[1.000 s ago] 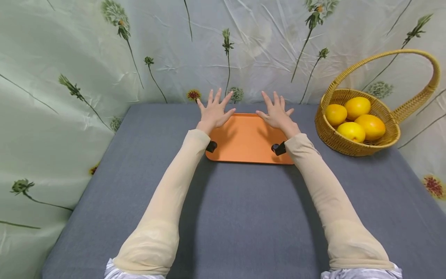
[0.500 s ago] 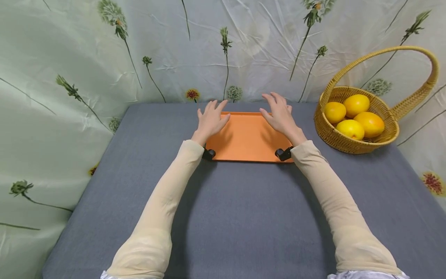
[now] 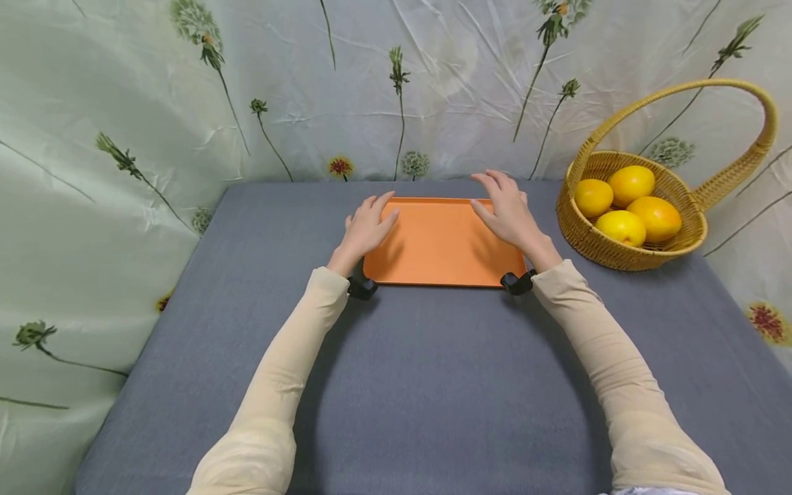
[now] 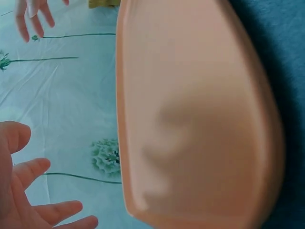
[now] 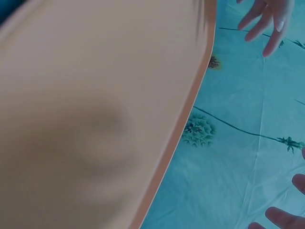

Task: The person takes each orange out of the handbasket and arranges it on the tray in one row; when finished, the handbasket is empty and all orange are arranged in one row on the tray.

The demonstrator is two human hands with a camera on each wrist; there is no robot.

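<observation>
An orange rectangular tray (image 3: 442,240) lies flat on the grey-blue cloth, with nothing on it but shadows. My left hand (image 3: 366,228) is over its left end, fingers spread and relaxed, holding nothing. Over the right end hovers my right hand (image 3: 509,212), its thumb apart from the loosely bent fingers and its grasp likewise bare. In the left wrist view the tray (image 4: 190,114) fills the middle, with my left fingers (image 4: 33,171) beside its far rim. The right wrist view has the tray (image 5: 95,71) large at left and a few right fingertips (image 5: 283,218) at the edge.
A wicker basket (image 3: 609,256) with a tall handle stands at the back right, holding several yellow-orange fruits (image 3: 656,218). Behind the cloth-covered table (image 3: 458,385) hangs a pale curtain (image 3: 297,75) printed with flowers. Small black cameras (image 3: 361,287) sit at both wrists.
Both hands have drawn back toward the body and moved apart, the left to the left and the right to the right. Their outstretched fingers have relaxed. Tray and basket stay in place.
</observation>
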